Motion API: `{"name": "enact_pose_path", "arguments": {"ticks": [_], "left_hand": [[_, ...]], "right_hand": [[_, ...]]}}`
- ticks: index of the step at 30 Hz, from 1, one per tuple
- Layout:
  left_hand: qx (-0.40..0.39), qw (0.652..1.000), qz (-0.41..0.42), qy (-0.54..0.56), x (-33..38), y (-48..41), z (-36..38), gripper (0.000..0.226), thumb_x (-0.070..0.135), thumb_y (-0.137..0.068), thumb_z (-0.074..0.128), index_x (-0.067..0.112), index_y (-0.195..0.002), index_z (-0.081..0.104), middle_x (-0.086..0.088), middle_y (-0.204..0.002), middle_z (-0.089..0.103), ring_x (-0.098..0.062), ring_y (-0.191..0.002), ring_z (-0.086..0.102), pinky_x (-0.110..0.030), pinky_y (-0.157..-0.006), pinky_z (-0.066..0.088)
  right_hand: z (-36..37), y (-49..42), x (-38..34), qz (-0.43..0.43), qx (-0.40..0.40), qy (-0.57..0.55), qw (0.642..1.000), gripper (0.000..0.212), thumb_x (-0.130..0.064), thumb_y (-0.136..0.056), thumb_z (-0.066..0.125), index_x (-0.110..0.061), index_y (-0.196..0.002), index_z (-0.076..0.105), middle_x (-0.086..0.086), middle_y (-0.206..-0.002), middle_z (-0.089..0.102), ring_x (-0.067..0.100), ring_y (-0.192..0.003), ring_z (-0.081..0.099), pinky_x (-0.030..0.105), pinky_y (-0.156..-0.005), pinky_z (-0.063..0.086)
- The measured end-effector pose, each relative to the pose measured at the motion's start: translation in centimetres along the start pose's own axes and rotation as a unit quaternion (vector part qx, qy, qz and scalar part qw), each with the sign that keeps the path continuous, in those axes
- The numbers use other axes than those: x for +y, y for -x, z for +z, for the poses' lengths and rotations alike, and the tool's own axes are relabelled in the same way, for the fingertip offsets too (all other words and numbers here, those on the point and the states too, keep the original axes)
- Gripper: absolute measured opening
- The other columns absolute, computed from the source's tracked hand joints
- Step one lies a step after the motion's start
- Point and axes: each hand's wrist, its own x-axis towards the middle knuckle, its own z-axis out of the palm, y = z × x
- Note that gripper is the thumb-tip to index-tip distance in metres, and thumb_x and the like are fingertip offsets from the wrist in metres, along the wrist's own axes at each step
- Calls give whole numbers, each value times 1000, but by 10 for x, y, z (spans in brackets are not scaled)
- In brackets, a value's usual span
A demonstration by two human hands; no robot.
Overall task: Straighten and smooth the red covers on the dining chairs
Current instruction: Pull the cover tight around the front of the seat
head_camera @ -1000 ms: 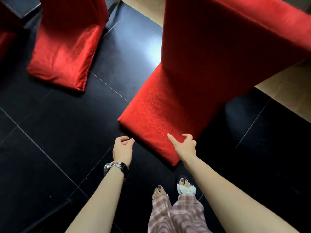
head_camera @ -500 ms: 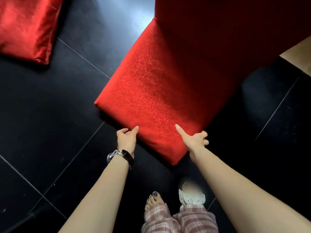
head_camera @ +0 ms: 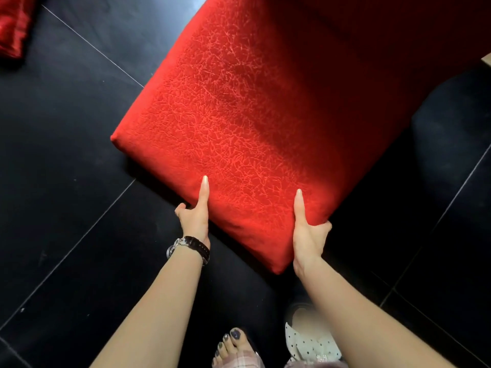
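A dining chair in a red textured cover [head_camera: 239, 123] fills the middle and upper right; its seat slopes toward me and the backrest rises dark at the top right. My left hand [head_camera: 195, 216] grips the seat's front edge, thumb flat on top, fingers tucked under the rim. My right hand [head_camera: 308, 229] holds the same edge near the right front corner, thumb lying on the fabric, fingers wrapped around the side. The undersides of both hands are hidden.
A second red-covered chair [head_camera: 12, 25] shows at the top left corner. The floor is glossy black tile [head_camera: 66, 181] with thin pale joints. My feet [head_camera: 265, 346] in sandals stand just below the seat's front corner. A tan floor strip shows at the far right.
I have leaned in closer. Both hands went from hovering by the front edge to clamping onto it, thumbs now laid on the seat cover.
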Motion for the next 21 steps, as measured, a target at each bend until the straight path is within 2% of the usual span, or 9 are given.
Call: {"name": "enact_pose_path", "arguments": {"ticks": [3,8,10,12,14,17,21], "left_hand": [[-2,999,20,36,-1,-15,3,150,83,-27,73,19,-150,15,1,-147,40,-19,-129,46,-44,-110,36],[12,997,52,64,-13,-31,8,141,76,-29,81,10,-143,31,0,-134,53,-16,-118,55,-41,-106,42],[6,996,47,76,-10,-35,12,124,77,-34,79,11,-134,46,-1,-132,56,-17,-120,54,-41,-107,40],[2,996,37,79,-6,-40,15,97,78,-37,76,16,-110,60,-2,-129,58,-19,-120,55,-41,-108,40],[-4,996,30,80,-5,-43,15,79,76,-39,77,20,-92,61,-3,-125,61,-20,-117,57,-43,-107,40],[-9,995,34,92,-5,-46,16,76,70,-46,81,17,-97,61,-3,-125,62,-22,-116,58,-44,-107,40],[-26,991,32,124,0,-43,14,95,62,-49,84,11,-124,57,-5,-131,59,-23,-122,54,-46,-109,37]], "right_hand": [[4,-3,9,-36,33,0,999,119,-88,-53,59,-18,-144,28,3,-139,49,24,-125,50,37,-105,34],[12,-12,20,-83,82,-2,993,116,-90,-55,53,-19,-144,28,6,-139,49,26,-127,48,40,-105,34],[15,-14,23,-92,91,-4,992,118,-91,-55,51,-19,-146,26,8,-141,47,28,-129,46,43,-107,32],[17,-17,26,-102,94,-14,990,120,-90,-55,51,-19,-147,24,7,-143,45,28,-131,43,43,-109,30],[17,-19,28,-113,90,-29,989,120,-90,-55,52,-19,-147,25,5,-145,43,26,-133,41,42,-109,29],[16,-21,30,-125,76,-53,988,120,-89,-54,55,-17,-146,28,2,-144,44,23,-132,43,42,-110,30],[14,-21,26,-136,55,-80,986,114,-85,-55,59,-18,-143,35,-1,-140,49,20,-128,48,37,-107,33]]}}
